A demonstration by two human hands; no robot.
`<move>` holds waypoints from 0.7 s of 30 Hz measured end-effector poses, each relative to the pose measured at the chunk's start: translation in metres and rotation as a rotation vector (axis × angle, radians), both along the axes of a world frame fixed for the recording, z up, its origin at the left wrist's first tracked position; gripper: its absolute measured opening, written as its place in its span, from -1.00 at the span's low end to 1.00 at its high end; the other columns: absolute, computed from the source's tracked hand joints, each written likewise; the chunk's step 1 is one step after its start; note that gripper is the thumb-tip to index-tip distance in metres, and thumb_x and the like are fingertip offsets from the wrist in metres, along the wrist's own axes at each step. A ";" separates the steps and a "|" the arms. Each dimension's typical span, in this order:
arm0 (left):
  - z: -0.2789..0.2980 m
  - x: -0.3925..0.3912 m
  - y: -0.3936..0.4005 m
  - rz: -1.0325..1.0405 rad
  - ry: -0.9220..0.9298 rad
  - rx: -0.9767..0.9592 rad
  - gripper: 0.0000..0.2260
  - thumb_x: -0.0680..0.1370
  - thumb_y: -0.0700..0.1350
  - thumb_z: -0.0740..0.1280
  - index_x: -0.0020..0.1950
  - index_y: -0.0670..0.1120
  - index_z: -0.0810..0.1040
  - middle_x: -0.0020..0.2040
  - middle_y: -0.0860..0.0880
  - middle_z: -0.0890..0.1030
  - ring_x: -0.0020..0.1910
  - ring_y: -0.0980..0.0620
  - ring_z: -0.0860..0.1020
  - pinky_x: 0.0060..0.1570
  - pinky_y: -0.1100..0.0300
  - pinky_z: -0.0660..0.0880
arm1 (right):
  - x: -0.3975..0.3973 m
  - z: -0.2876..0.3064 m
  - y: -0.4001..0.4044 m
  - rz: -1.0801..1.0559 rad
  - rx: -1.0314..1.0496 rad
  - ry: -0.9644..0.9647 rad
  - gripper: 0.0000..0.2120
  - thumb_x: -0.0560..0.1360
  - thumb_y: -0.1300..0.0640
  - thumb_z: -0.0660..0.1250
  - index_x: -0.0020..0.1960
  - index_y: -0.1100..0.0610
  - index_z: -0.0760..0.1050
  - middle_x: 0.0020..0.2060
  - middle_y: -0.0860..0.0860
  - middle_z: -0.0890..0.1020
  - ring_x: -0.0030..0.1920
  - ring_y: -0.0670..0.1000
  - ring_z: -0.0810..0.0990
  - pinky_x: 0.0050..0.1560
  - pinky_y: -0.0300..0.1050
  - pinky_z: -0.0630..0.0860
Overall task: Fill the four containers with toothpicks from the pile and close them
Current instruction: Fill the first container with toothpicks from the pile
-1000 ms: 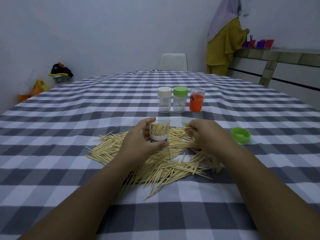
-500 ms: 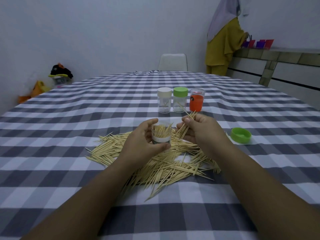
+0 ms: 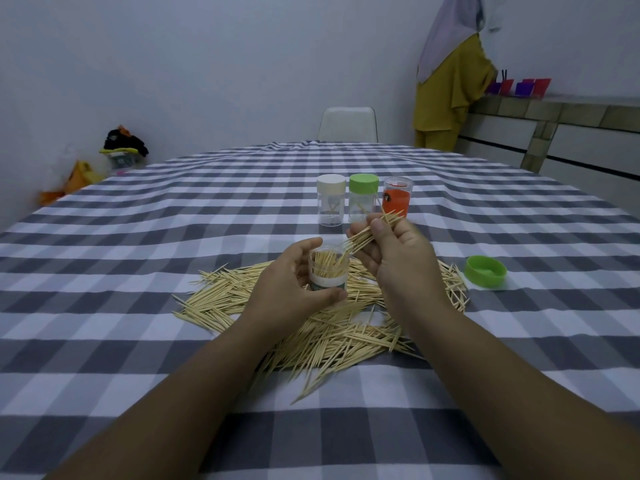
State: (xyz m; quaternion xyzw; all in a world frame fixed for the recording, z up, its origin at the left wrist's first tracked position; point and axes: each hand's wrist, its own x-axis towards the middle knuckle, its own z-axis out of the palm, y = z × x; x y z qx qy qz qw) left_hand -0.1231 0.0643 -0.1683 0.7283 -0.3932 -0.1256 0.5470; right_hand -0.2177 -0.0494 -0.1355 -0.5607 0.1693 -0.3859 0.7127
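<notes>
Right hand (image 3: 398, 258): raised off the pile since half a second ago, now above and just right of the open container; grip pinches a bundle of toothpicks (image 3: 372, 230), tilted, lower tips at the container mouth. Left hand (image 3: 291, 289): unchanged, grip curled round the open container (image 3: 328, 271), held upright over the pile (image 3: 311, 323) on the table (image 3: 138, 271). Container contents: partly filled, sticks standing inside; judged mid-load, this bundle about to go in, lid not yet on. Loose green lid (image 3: 485, 271): on the cloth well right of the pile. Three further containers behind: white-capped (image 3: 330, 204), green-capped (image 3: 362, 199), orange-labelled (image 3: 397, 197); fill levels hard to read, only a few sticks discernible through the clear walls. Hidden: container base and label behind the left fingers; bundle count not discernible; pile centre covered by both forearms.
</notes>
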 end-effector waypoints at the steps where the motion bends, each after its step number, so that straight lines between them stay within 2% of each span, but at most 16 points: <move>1: 0.000 0.000 0.000 -0.001 0.000 -0.002 -0.26 0.29 -0.17 0.59 0.40 0.04 0.35 0.16 0.12 0.56 0.15 0.22 0.55 0.20 0.19 0.51 | 0.001 -0.002 0.001 -0.003 -0.047 0.034 -0.84 0.62 0.15 0.15 -0.03 0.03 0.51 -0.08 -0.01 0.69 0.05 -0.03 0.64 0.12 -0.09 0.55; 4: 0.000 0.001 0.000 0.001 -0.002 -0.004 -0.26 0.29 -0.17 0.59 0.39 0.05 0.36 0.18 0.10 0.56 0.16 0.20 0.55 0.21 0.16 0.51 | 0.002 -0.005 0.002 -0.009 -0.120 0.086 -0.83 0.62 0.12 0.17 -0.04 -0.02 0.52 -0.06 -0.05 0.69 0.08 -0.08 0.61 0.20 -0.07 0.49; 8: -0.002 0.001 -0.001 -0.001 -0.006 -0.007 -0.26 0.29 -0.18 0.60 0.38 0.07 0.36 0.19 0.07 0.57 0.16 0.16 0.56 0.21 0.10 0.51 | 0.000 -0.004 0.004 -0.012 -0.155 0.050 -0.83 0.62 0.12 0.17 -0.03 -0.02 0.52 -0.05 -0.06 0.69 0.08 -0.11 0.61 0.19 -0.11 0.48; 12: -0.003 0.001 -0.001 -0.001 -0.021 -0.009 -0.26 0.27 -0.15 0.61 0.38 0.08 0.37 0.18 0.06 0.58 0.15 0.15 0.57 0.20 0.08 0.52 | 0.001 -0.006 0.007 0.060 -0.187 0.160 -0.84 0.62 0.10 0.17 -0.03 -0.09 0.50 0.03 -0.06 0.66 0.12 -0.12 0.58 0.19 -0.11 0.49; 14: -0.004 0.002 -0.001 0.001 -0.024 -0.007 -0.27 0.27 -0.14 0.61 0.36 0.10 0.37 0.18 0.06 0.58 0.14 0.16 0.57 0.19 0.08 0.53 | 0.002 -0.007 0.007 0.090 -0.185 0.206 -0.84 0.61 0.08 0.17 0.10 -0.09 0.50 0.09 -0.08 0.63 0.17 -0.14 0.54 0.22 -0.17 0.45; 16: -0.004 0.003 -0.001 0.000 -0.023 -0.007 -0.27 0.27 -0.13 0.61 0.35 0.12 0.37 0.18 0.06 0.58 0.14 0.16 0.57 0.20 0.08 0.52 | 0.002 -0.006 0.006 0.109 -0.168 0.230 -0.72 0.61 0.06 0.17 0.30 0.01 0.44 0.12 -0.07 0.62 0.21 -0.12 0.52 0.26 -0.17 0.40; 17: -0.004 0.003 -0.001 -0.002 -0.020 -0.007 -0.27 0.27 -0.13 0.61 0.35 0.11 0.37 0.18 0.06 0.58 0.14 0.16 0.57 0.20 0.08 0.52 | 0.002 -0.006 0.005 0.114 -0.167 0.242 -0.69 0.61 0.06 0.17 0.34 0.03 0.41 0.12 -0.07 0.62 0.21 -0.12 0.53 0.27 -0.16 0.40; 21: -0.003 0.003 0.000 0.002 -0.007 -0.002 -0.26 0.27 -0.13 0.60 0.38 0.08 0.37 0.19 0.07 0.58 0.15 0.17 0.57 0.20 0.10 0.52 | -0.001 -0.002 0.003 0.133 -0.158 0.258 -0.74 0.62 0.08 0.15 0.29 0.03 0.45 0.09 -0.05 0.64 0.16 -0.11 0.56 0.29 -0.09 0.41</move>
